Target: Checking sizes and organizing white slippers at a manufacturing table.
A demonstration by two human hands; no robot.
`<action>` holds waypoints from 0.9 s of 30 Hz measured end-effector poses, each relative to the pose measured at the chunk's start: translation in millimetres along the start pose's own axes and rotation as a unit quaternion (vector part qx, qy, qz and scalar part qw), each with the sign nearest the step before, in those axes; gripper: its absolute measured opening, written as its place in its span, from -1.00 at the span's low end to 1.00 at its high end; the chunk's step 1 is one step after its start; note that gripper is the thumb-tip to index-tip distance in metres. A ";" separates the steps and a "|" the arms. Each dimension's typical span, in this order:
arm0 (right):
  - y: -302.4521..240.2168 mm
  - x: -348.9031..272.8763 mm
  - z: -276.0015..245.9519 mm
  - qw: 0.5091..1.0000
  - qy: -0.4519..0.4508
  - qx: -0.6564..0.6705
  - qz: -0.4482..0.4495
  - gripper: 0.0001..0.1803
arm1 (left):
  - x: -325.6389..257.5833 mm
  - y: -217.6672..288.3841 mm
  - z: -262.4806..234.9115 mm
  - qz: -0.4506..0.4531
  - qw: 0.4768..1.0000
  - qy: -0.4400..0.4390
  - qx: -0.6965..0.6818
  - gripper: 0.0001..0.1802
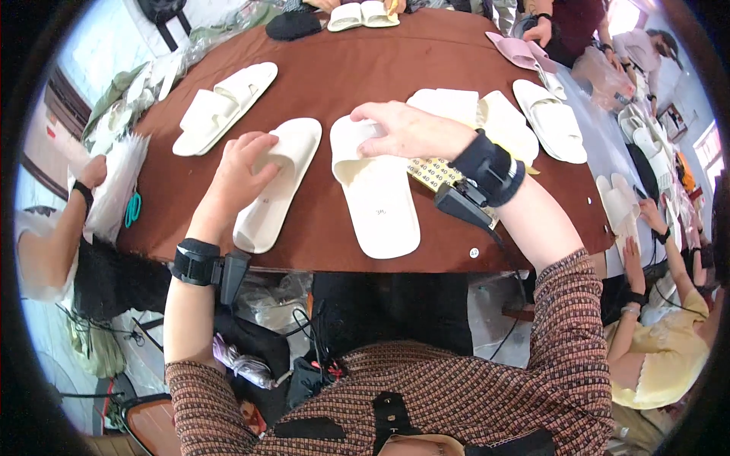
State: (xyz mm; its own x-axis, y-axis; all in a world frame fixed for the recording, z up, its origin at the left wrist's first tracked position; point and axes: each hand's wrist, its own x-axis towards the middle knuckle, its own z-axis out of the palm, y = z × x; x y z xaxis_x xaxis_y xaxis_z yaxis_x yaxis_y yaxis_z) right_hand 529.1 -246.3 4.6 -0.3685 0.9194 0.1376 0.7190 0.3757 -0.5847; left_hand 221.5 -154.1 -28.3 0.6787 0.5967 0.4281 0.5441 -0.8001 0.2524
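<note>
Nearest, the round sticker [474, 253] could snag if the right slipper [384, 216] slid over it. The box [461, 207] strapped to the right wrist could drag the yellow label sheet [432, 174] if that arm shifted. Farther off, the left slipper [266, 220] and right slipper have their straps beneath the curled, parted fingers of the left hand [245, 171] and right hand [411, 131]; I cannot tell if either grips.

Left hand [239, 169] curved, right hand [399, 128] likewise (loosely), forearms [190, 319] slanting inward
</note>
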 end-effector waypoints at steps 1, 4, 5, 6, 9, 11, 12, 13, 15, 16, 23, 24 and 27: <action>2.6 3.9 -1.5 1.000 0.011 -0.003 0.001 -0.29 | 4.5 -5.9 1.8 0.015 1.000 -0.003 0.009 -0.57; 17.9 19.2 -1.2 0.998 -0.041 -0.041 0.012 -0.20 | 19.3 -4.7 -3.7 -0.005 0.999 -0.052 0.016 -0.51; 17.6 21.8 -1.2 0.998 -0.032 -0.048 0.011 -0.20 | 22.9 1.7 -10.2 -0.035 0.995 -0.091 -0.009 -0.49; 12.5 21.0 -0.3 0.998 -0.029 -0.061 0.005 -0.18 | 24.0 4.6 -13.0 -0.018 0.996 -0.088 -0.011 -0.49; -11.3 16.0 -2.2 0.996 -0.028 -0.090 0.007 -0.14 | 23.5 6.4 -16.3 0.039 0.996 -0.085 0.011 -0.48; -26.8 5.9 -9.4 0.998 -0.040 -0.044 0.023 -0.17 | 22.5 14.3 -16.6 0.040 0.994 -0.097 0.032 -0.48; -28.5 3.3 -8.7 0.998 -0.024 -0.063 0.007 -0.18 | 23.7 13.0 -14.3 0.044 0.993 -0.106 0.034 -0.46; -31.8 0.9 -10.0 0.997 -0.020 -0.070 0.007 -0.18 | 26.3 12.6 -13.4 0.048 0.993 -0.100 0.034 -0.46; -49.4 -5.0 -14.7 0.996 -0.017 -0.083 0.026 -0.19 | 25.9 13.8 -17.7 0.020 0.990 -0.139 0.029 -0.44; -58.4 -12.0 -16.7 0.996 -0.002 -0.092 0.019 -0.26 | 25.8 7.2 -15.0 0.022 0.988 -0.148 0.024 -0.43; -85.3 -64.1 -30.7 0.995 0.101 -0.012 0.015 -0.52 | 25.5 0.6 -20.9 -0.054 0.975 -0.202 -0.072 -0.36; -89.0 -73.6 -34.7 0.993 0.116 0.010 0.025 -0.64 | 21.6 0.3 -21.9 -0.094 0.974 -0.192 -0.074 -0.30; -93.6 -104.3 -47.0 0.982 0.179 0.041 0.050 -0.72 | 10.2 -8.1 -30.5 -0.149 0.970 -0.180 -0.063 -0.17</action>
State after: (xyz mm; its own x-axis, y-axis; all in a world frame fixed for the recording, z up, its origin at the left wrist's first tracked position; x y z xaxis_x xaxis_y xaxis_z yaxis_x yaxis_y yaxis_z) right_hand 528.0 -371.9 82.5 -0.0578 0.9386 0.3401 0.6862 0.2847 -0.6693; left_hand 209.0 -143.4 0.5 0.6407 0.7678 -0.0052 0.6936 -0.5758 0.4328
